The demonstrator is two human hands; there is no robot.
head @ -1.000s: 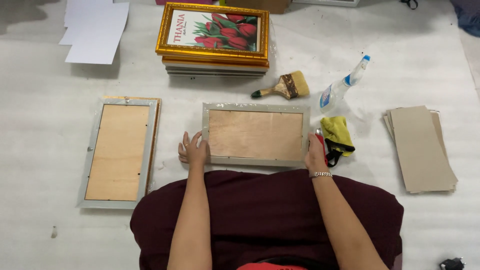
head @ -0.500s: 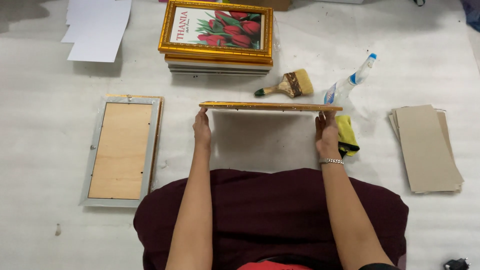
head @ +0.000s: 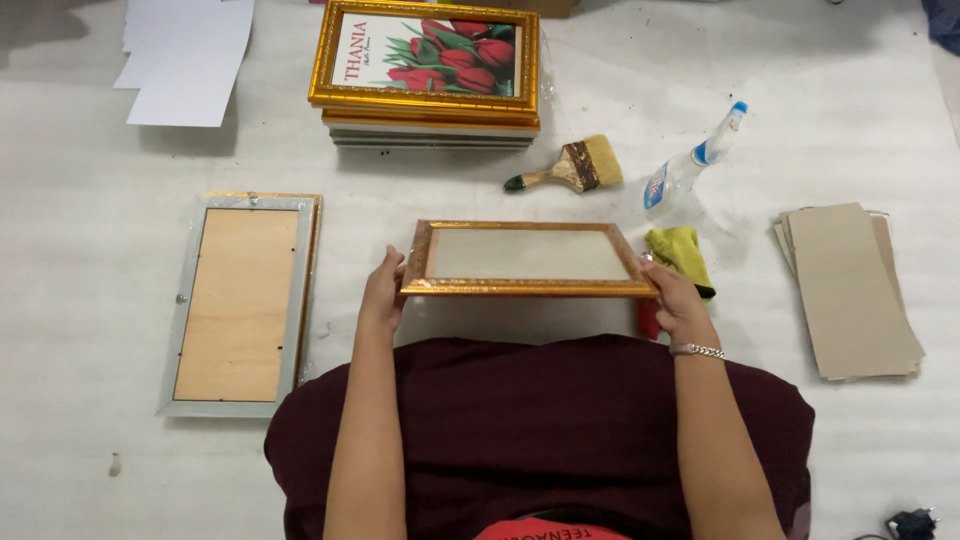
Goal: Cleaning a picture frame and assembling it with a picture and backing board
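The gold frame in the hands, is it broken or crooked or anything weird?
Nothing looks broken. The gold frame is held level, face up, by the left hand and right hand at its ends. The only oddity: the spray bottle lies on its side, with no spill visible.

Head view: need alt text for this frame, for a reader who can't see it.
A seated person's left hand and right hand hold a rectangular gold-coloured picture frame by its short ends, face up above a white floor covering. Around it lie a frame turned back-up showing a wooden board, a stack of gold frames, a paintbrush, a spray bottle, a yellow cloth and cardboard sheets.
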